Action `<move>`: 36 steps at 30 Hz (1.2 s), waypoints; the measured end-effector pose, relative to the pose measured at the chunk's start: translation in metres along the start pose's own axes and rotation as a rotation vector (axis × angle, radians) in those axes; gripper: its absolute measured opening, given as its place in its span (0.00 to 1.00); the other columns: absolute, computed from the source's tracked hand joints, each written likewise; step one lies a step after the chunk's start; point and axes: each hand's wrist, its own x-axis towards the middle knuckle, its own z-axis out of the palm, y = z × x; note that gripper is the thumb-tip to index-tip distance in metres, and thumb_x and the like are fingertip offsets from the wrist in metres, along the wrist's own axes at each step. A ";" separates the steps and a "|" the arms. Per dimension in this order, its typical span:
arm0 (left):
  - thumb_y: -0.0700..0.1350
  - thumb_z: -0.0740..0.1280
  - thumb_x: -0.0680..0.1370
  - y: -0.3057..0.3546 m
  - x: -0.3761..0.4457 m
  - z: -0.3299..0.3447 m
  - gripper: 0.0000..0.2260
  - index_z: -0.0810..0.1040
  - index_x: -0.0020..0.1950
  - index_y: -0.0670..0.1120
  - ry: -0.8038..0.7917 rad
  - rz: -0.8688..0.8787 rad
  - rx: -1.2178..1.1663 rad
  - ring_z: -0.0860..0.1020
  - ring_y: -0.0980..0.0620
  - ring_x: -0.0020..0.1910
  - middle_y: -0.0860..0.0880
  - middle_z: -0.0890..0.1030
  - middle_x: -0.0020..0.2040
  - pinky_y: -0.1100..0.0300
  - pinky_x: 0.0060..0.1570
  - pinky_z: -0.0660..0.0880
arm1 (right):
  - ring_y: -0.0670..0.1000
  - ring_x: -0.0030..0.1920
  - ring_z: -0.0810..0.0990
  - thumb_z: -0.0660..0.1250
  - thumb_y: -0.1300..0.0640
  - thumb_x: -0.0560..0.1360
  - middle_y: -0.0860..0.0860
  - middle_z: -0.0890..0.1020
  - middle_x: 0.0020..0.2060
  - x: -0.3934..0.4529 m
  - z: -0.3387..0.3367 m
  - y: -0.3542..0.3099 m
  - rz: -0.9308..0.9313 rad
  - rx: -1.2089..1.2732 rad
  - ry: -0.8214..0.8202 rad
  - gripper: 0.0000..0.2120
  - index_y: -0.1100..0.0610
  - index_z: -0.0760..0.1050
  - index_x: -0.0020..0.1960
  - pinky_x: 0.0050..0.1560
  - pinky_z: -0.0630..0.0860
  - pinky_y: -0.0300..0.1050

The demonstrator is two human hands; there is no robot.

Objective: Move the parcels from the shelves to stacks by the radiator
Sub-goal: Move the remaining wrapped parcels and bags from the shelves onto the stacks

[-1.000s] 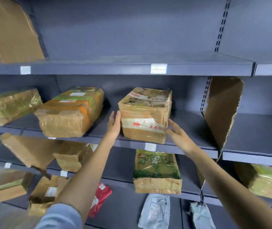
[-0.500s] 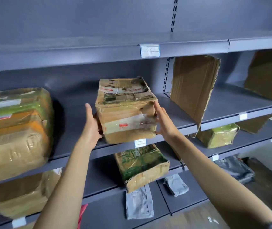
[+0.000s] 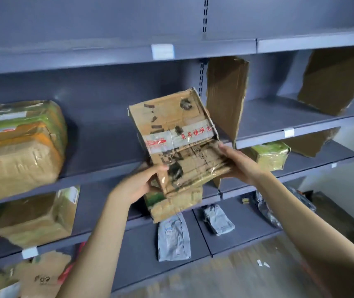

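Observation:
A worn, taped cardboard parcel (image 3: 176,134) with red print is off the shelf, tilted in the air in front of the grey shelving (image 3: 107,151). My left hand (image 3: 141,183) grips its lower left corner, thumb on the face. My right hand (image 3: 239,162) holds its lower right edge, fingers curled under it. A large taped brown parcel (image 3: 19,145) sits on the same shelf level at the left. Another carton with green print (image 3: 171,203) lies on the shelf below, partly hidden by the held parcel.
Upright cardboard dividers (image 3: 225,97) stand on the shelves to the right. A green-wrapped parcel (image 3: 268,155) and grey poly bags (image 3: 173,237) lie on lower shelves. More brown cartons (image 3: 36,216) fill the lower left. Wooden floor (image 3: 247,274) shows at the bottom right.
Both hands closed on the parcel's sides, lifted it off the shelf and tipped it toward me; its taped face now points up. The view has swung to the right.

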 end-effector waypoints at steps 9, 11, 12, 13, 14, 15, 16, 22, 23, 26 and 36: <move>0.48 0.58 0.80 -0.132 -0.028 0.251 0.10 0.75 0.53 0.45 -0.412 -0.434 0.011 0.81 0.50 0.28 0.47 0.83 0.33 0.53 0.33 0.80 | 0.57 0.52 0.82 0.73 0.51 0.64 0.58 0.83 0.53 -0.240 -0.170 0.137 0.207 0.049 0.341 0.27 0.60 0.76 0.60 0.57 0.78 0.54; 0.48 0.59 0.79 -0.164 -0.032 0.332 0.11 0.76 0.50 0.43 -0.515 -0.523 0.049 0.81 0.49 0.27 0.46 0.83 0.32 0.54 0.31 0.80 | 0.52 0.46 0.84 0.73 0.53 0.68 0.52 0.85 0.47 -0.321 -0.216 0.164 0.253 0.092 0.517 0.18 0.53 0.78 0.57 0.46 0.82 0.47; 0.48 0.59 0.79 -0.180 -0.035 0.372 0.10 0.77 0.50 0.43 -0.565 -0.561 0.079 0.82 0.48 0.28 0.45 0.84 0.32 0.55 0.29 0.79 | 0.49 0.43 0.85 0.72 0.53 0.70 0.49 0.86 0.45 -0.360 -0.235 0.176 0.272 0.112 0.605 0.13 0.49 0.78 0.54 0.41 0.82 0.42; 0.48 0.59 0.79 -0.196 -0.039 0.410 0.10 0.77 0.50 0.44 -0.615 -0.591 0.118 0.82 0.48 0.29 0.46 0.84 0.33 0.55 0.28 0.79 | 0.47 0.42 0.85 0.72 0.53 0.70 0.47 0.86 0.43 -0.397 -0.251 0.186 0.289 0.122 0.691 0.10 0.46 0.78 0.52 0.38 0.80 0.39; 0.48 0.59 0.79 -0.210 -0.043 0.447 0.09 0.76 0.51 0.44 -0.659 -0.615 0.166 0.82 0.48 0.29 0.46 0.83 0.32 0.55 0.28 0.79 | 0.46 0.42 0.84 0.72 0.52 0.70 0.46 0.86 0.42 -0.434 -0.264 0.194 0.310 0.126 0.776 0.09 0.44 0.78 0.50 0.37 0.79 0.38; 0.48 0.60 0.79 -0.224 -0.049 0.483 0.09 0.75 0.52 0.45 -0.691 -0.639 0.210 0.81 0.48 0.29 0.47 0.83 0.32 0.55 0.29 0.78 | 0.45 0.41 0.84 0.72 0.51 0.70 0.45 0.86 0.41 -0.468 -0.275 0.200 0.323 0.131 0.856 0.09 0.43 0.78 0.49 0.37 0.79 0.37; 0.47 0.60 0.79 -0.238 -0.054 0.517 0.08 0.75 0.52 0.46 -0.717 -0.669 0.251 0.81 0.48 0.29 0.48 0.82 0.30 0.56 0.29 0.78 | 0.44 0.40 0.85 0.73 0.50 0.69 0.45 0.86 0.40 -0.500 -0.285 0.206 0.326 0.139 0.926 0.09 0.43 0.79 0.48 0.35 0.78 0.35; 0.51 0.59 0.80 -0.311 -0.074 0.675 0.09 0.76 0.50 0.49 -0.882 -0.828 0.412 0.78 0.43 0.52 0.44 0.81 0.49 0.49 0.52 0.74 | 0.45 0.40 0.85 0.72 0.53 0.71 0.45 0.86 0.41 -0.629 -0.324 0.247 0.309 0.224 1.292 0.11 0.47 0.80 0.52 0.33 0.78 0.35; 0.50 0.58 0.81 -0.322 -0.073 0.696 0.10 0.76 0.50 0.48 -0.908 -0.845 0.433 0.77 0.44 0.53 0.44 0.80 0.50 0.50 0.53 0.73 | 0.43 0.38 0.85 0.72 0.54 0.71 0.43 0.86 0.39 -0.640 -0.333 0.254 0.315 0.231 1.331 0.10 0.47 0.79 0.52 0.32 0.77 0.34; 0.50 0.57 0.81 -0.350 -0.063 0.754 0.13 0.77 0.53 0.45 -0.970 -0.903 0.466 0.78 0.44 0.52 0.43 0.81 0.51 0.51 0.49 0.74 | 0.44 0.40 0.84 0.71 0.54 0.72 0.47 0.85 0.43 -0.659 -0.373 0.272 0.356 0.231 1.439 0.13 0.50 0.77 0.56 0.35 0.79 0.37; 0.50 0.53 0.82 -0.396 0.040 0.933 0.14 0.75 0.49 0.45 -0.809 -1.026 0.392 0.78 0.42 0.50 0.43 0.80 0.46 0.48 0.46 0.74 | 0.56 0.66 0.71 0.74 0.47 0.68 0.57 0.67 0.70 -0.632 -0.573 0.308 0.478 0.477 1.709 0.45 0.57 0.53 0.75 0.62 0.74 0.52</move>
